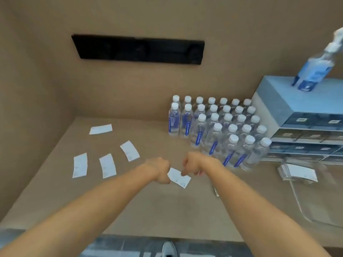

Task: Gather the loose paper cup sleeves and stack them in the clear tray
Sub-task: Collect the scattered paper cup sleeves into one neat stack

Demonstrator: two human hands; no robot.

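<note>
Both hands (174,168) pinch one sleeve (179,177) over the tan counter (148,206).

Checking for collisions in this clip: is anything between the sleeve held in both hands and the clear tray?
Nothing visible blocks it. The held sleeve and the clear tray are joined by open counter. The water bottles stand farther back, beside that path rather than across it.
</note>
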